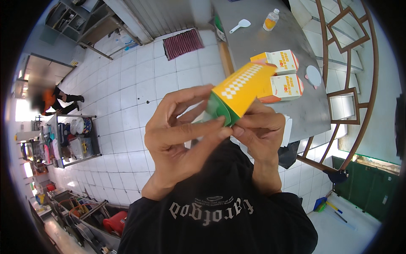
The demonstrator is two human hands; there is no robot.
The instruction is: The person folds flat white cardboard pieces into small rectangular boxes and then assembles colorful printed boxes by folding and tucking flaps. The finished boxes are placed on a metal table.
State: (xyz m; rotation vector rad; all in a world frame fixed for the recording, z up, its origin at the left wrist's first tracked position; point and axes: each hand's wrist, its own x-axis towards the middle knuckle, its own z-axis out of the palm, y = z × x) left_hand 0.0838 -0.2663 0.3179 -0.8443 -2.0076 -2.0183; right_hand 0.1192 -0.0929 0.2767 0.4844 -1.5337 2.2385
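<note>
Both of my hands hold a yellow paper carton (243, 86) with a green end and a row of white diamonds. It is tilted in front of my chest, with the green end toward me. My left hand (179, 137) grips that end from the left, its thumb and a finger pinching the lower edge. From the other side, my right hand (262, 131) pinches the near corner, thumb against the fingers. Behind it, two white, yellow and orange cartons lie on the metal table: a nearer carton (287, 87) and a farther carton (288, 61). The held carton partly covers both.
On the metal table (245, 44) are a white paddle-like scoop (241, 25), a clear bottle with yellow contents (271, 20) and a round white lid (313, 76). A brown metal railing (368, 101) runs along the right. A striped mat (183, 44) lies on the tiled floor; a person (53, 99) is far left.
</note>
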